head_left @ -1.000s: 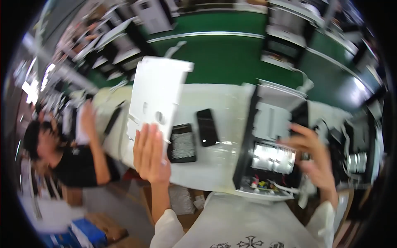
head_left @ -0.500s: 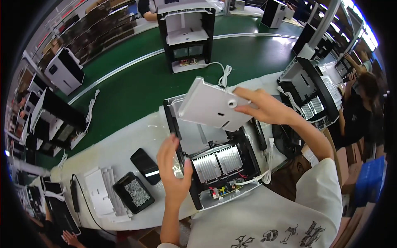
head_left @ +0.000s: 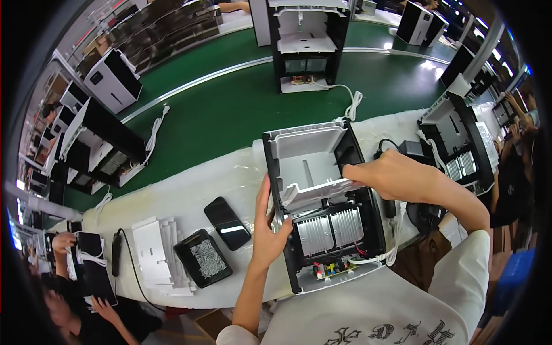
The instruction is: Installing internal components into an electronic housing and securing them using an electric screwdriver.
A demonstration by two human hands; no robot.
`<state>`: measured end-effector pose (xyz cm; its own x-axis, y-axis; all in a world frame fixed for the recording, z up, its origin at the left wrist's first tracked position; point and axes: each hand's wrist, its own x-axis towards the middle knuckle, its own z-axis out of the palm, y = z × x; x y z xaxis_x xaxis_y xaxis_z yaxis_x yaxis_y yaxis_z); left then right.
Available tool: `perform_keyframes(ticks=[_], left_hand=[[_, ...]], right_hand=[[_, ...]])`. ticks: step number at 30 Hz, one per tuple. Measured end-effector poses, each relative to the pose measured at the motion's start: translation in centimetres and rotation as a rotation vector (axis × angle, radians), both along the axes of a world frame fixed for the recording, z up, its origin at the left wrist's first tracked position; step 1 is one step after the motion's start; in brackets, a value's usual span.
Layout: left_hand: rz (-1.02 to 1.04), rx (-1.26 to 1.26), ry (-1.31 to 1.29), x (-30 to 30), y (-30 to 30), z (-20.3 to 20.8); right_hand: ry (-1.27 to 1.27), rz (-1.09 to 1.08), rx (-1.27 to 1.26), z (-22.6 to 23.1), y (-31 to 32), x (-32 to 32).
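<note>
In front of me an appliance housing (head_left: pixel 361 141) with black sides and a white inner shell lies open side up. My right hand (head_left: pixel 394 177) pinches the right end of a white plastic panel (head_left: pixel 313 194), which is tilted on edge inside the housing, between the deep white compartment and the metal parts. My left hand (head_left: pixel 269 236) holds the housing's left wall, fingers along the outside and thumb over the edge. Nearer me in the housing are a finned metal heat sink (head_left: pixel 329 231) and a small circuit board (head_left: pixel 330 268) with coloured parts.
Left on the table are a black tray of screws (head_left: pixel 207 260), a black phone (head_left: pixel 227 223) and stacked white panels (head_left: pixel 158 253). A white power cord (head_left: pixel 394 241) lies at the housing's right. Beyond is a green conveyor (head_left: pixel 218 121) carrying a tall unit (head_left: pixel 310 43). Co-workers are on both sides.
The white panel has been lowered from above the housing into it and turned on edge by my right hand. My left hand has come onto the housing's left wall. The view has shifted.
</note>
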<state>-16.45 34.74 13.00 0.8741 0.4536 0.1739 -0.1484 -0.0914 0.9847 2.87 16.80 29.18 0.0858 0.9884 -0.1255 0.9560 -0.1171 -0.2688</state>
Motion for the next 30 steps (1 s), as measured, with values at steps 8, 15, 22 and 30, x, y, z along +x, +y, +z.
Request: perform_keyframes(ticks=[8,15,22,30], left_hand=[[-0.001,0.002,-0.036,-0.1,0.3,-0.6],[0.002,-0.060,-0.039,-0.6,0.1,-0.6],[0.048,-0.060,-0.075,-1.5,-0.1,-0.9],[0.207,-0.308,-0.157,-1.0,-2.1,1.0]], right_hand=[[0.017,-0.070,0.002,0.0,0.2,-0.1],[-0.029,-0.018,-0.005,-0.2,-0.1,-0.8],[-0.055,0.051,-0.098,-1.5,1.7,-2.1],[0.226,-0.017,0.238,-9.2,0.3,-1.3]])
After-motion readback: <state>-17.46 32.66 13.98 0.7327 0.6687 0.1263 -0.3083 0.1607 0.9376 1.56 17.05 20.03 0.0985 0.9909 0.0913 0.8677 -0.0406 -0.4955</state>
